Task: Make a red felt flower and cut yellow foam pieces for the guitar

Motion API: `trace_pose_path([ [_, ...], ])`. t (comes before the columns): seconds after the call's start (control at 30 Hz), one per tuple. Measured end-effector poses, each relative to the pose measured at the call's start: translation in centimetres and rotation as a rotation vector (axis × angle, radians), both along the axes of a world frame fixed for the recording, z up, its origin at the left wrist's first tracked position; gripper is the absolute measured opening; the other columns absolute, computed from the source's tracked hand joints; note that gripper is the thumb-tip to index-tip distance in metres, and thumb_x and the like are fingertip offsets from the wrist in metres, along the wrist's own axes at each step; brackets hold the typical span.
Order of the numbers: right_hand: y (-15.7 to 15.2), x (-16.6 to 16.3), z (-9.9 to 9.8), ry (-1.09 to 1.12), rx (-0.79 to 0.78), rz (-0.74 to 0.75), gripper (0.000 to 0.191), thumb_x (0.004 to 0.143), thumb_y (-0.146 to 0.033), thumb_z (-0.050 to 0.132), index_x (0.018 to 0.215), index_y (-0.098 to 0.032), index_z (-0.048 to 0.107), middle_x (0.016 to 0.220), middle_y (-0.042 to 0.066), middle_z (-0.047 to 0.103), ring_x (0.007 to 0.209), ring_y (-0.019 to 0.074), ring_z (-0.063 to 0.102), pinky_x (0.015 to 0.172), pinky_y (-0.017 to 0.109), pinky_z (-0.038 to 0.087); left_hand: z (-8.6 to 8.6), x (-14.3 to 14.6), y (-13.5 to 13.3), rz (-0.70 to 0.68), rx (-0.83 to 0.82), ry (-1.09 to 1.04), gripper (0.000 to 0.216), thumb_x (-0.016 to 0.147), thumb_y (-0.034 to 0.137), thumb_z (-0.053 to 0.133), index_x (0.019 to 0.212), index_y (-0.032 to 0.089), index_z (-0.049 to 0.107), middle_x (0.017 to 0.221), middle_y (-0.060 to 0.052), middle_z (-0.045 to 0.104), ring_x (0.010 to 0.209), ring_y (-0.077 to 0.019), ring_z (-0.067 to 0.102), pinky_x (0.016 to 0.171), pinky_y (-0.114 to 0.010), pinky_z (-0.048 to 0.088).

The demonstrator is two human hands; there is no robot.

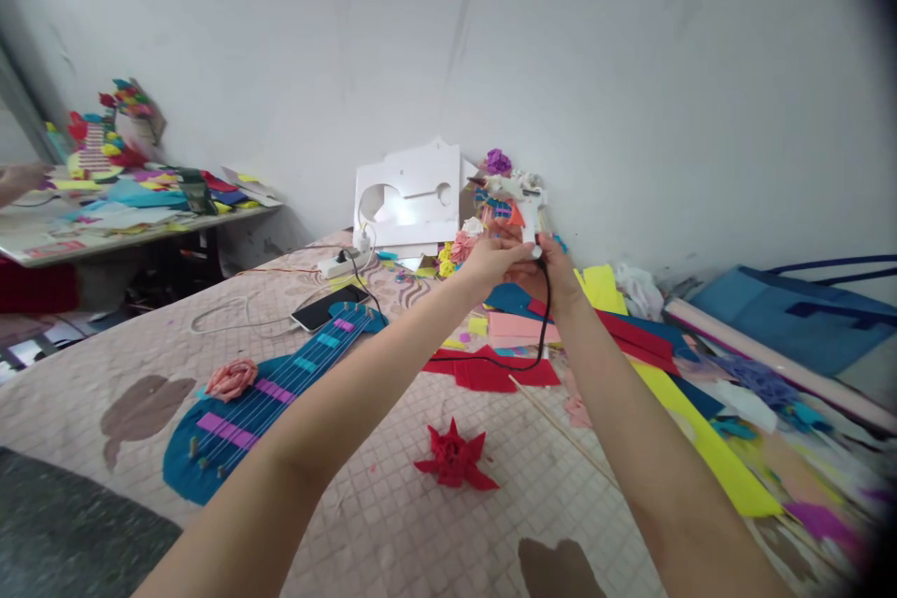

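Held up at arm's length near the wall is a white hot glue gun (530, 213), its nozzle pointing left. My left hand (496, 260) has its fingers closed at the lower part of the handle. From the other side my right hand (558, 269) closes on the handle's base, where a black cord (546, 322) hangs down. Some fingertips are hidden behind the glue gun and the hands. Between my forearms, a red crepe paper flower (454, 458) rests on the tablecloth. Left of it lies a blue craft guitar (245, 411) bearing a pink paper rose (232, 378).
A phone (328, 307) and a power strip (343, 263) with cables lie behind the guitar. White cut-out boards (407, 192) lean on the wall. Red paper (491, 370), yellow paper (707, 439) and a thin stick (564, 432) lie rightward. Another person's hand (24, 179) shows far left.
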State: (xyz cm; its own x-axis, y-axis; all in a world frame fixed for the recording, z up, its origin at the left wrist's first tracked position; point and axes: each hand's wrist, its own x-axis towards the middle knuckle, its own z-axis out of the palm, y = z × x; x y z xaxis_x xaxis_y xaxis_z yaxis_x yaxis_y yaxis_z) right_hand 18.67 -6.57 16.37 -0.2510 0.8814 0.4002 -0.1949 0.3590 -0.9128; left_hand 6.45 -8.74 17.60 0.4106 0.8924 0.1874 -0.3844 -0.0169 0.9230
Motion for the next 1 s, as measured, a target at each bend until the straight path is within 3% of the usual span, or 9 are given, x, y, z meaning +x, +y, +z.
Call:
trace_pose_path([
  [0.1,0.1,0.2,-0.5,0.018,0.014,-0.027,0.051,0.073,-0.066,0.053,0.102,-0.025,0.065,0.103,0.008,0.070,0.106,0.0271,0.060,0.082,0.041,0.053,-0.3,0.2,0.1,-0.014,0.005,-0.045,0.015,0.086,0.021,0.062,0.074,0.012,0.059,0.059,0.001,0.060,0.058,-0.0064,0.060,0.064,-0.020,0.048],
  [0.3,0.8,-0.2,-1.4,0.067,0.038,-0.109,0.043,0.069,-0.062,0.065,0.089,-0.025,0.065,0.094,0.006,0.071,0.095,0.0240,0.065,0.072,0.036,0.056,-0.8,0.0,0.7,0.127,0.123,0.026,0.026,0.080,0.028,0.067,0.063,0.013,0.054,0.055,0.003,0.051,0.052,-0.0065,0.050,0.058,-0.021,0.042],
  [0.37,1.0,-0.6,-1.8,0.115,0.055,-0.185,0.036,0.070,-0.058,0.067,0.087,-0.026,0.063,0.091,0.003,0.071,0.090,0.0215,0.066,0.068,0.033,0.055,-0.6,-0.5,1.0,0.291,0.196,0.133,0.031,0.077,0.033,0.069,0.061,0.015,0.050,0.055,0.004,0.049,0.055,-0.0088,0.049,0.058,-0.022,0.039],
  [0.47,1.1,-1.5,-2.7,0.174,0.077,-0.299,0.032,0.073,-0.056,0.065,0.084,-0.026,0.062,0.089,0.001,0.071,0.086,0.0179,0.066,0.066,0.029,0.054,0.2,-1.4,1.4,0.688,0.403,0.508,0.031,0.078,0.041,0.066,0.067,0.018,0.047,0.065,0.000,0.053,0.065,-0.0149,0.053,0.062,-0.026,0.039],
  [0.57,1.0,-3.1,-3.2,0.205,0.096,-0.372,0.036,0.077,-0.059,0.060,0.090,-0.026,0.063,0.095,0.002,0.070,0.091,0.0174,0.066,0.070,0.029,0.053,1.3,-2.0,1.8,0.850,0.639,0.698,0.022,0.080,0.032,0.064,0.085,0.017,0.049,0.090,-0.008,0.058,0.081,-0.0199,0.057,0.069,-0.030,0.041],
  [0.67,1.0,-5.0,-2.9,0.233,0.124,-0.402,0.040,0.080,-0.061,0.053,0.097,-0.026,0.063,0.106,0.003,0.069,0.103,0.0189,0.062,0.078,0.031,0.053,2.0,-1.7,1.7,0.856,0.759,0.772,0.021,0.084,0.021,0.058,0.100,0.019,0.045,0.109,-0.012,0.053,0.088,-0.0224,0.058,0.073,-0.032,0.043],
  [0.77,1.2,-6.1,-2.0,0.270,0.136,-0.429,0.042,0.080,-0.060,0.052,0.103,-0.025,0.062,0.108,0.003,0.068,0.109,0.0210,0.059,0.083,0.032,0.052,1.7,-0.9,1.5,0.771,0.810,0.753,0.013,0.088,0.012,0.045,0.100,0.018,0.046,0.111,-0.014,0.050,0.094,-0.0244,0.057,0.080,-0.033,0.042],
  [0.9,1.7,-5.4,-0.9,0.294,0.100,-0.436,0.040,0.077,-0.057,0.059,0.096,-0.023,0.062,0.094,0.005,0.070,0.102,0.0235,0.062,0.077,0.033,0.053,0.7,-0.4,1.4,0.621,0.906,0.665,0.012,0.089,0.010,0.038,0.093,0.016,0.047,0.112,-0.014,0.049,0.104,-0.0260,0.052,0.088,-0.034,0.040],
  [1.0,1.9,-3.5,0.0,0.298,0.076,-0.409,0.031,0.075,-0.052,0.064,0.085,-0.023,0.059,0.086,0.004,0.068,0.093,0.0219,0.063,0.070,0.032,0.054,-0.2,-0.6,1.5,0.622,0.928,0.653,0.018,0.083,0.006,0.045,0.097,0.016,0.048,0.113,-0.014,0.051,0.103,-0.0238,0.052,0.087,-0.032,0.041],
])
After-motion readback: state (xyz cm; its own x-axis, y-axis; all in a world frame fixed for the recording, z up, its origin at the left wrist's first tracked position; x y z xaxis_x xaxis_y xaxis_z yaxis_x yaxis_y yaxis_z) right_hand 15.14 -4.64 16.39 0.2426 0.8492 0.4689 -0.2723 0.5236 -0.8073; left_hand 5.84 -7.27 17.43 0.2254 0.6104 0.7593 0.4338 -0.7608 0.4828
